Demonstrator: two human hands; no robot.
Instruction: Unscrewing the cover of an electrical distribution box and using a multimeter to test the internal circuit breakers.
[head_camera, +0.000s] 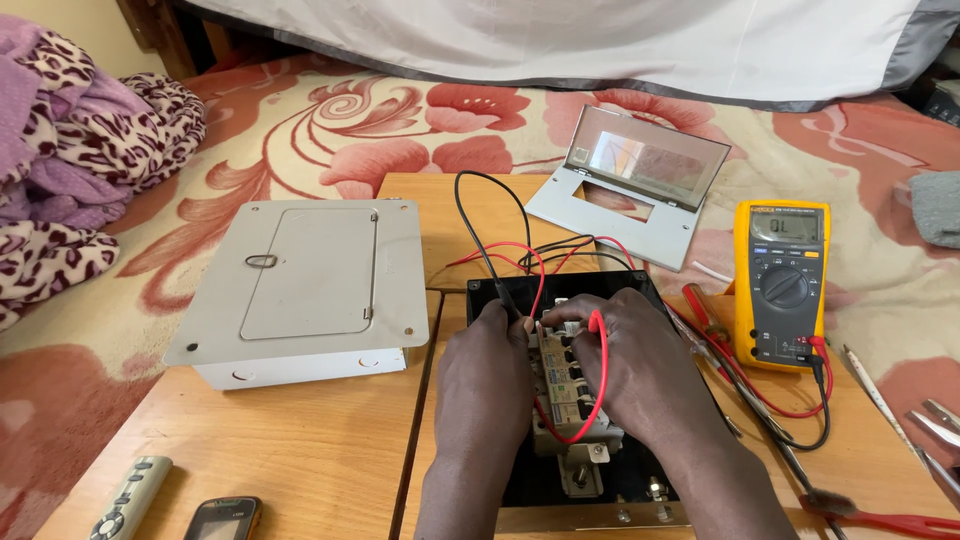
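Both hands sit on the row of breakers (567, 385) in the black enclosure (520, 470): left hand (487, 375) fingers pinched on black probe lead (478, 240), right hand (625, 365) fingers closed w/ red lead (601, 385) looped over it. Beyond, yellow multimeter (782, 285) to the right, grey metal box (305, 290) to the left.

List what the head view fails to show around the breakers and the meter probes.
- Probe tips: hidden under the left hand and right hand.
- Breaker row: its top end is covered by both hands.
- Inside of the black box: too dark, partly behind the forearms.
- Grey remote and phone: cut off by the bottom edge.
- Multimeter dial setting: too small to tell.
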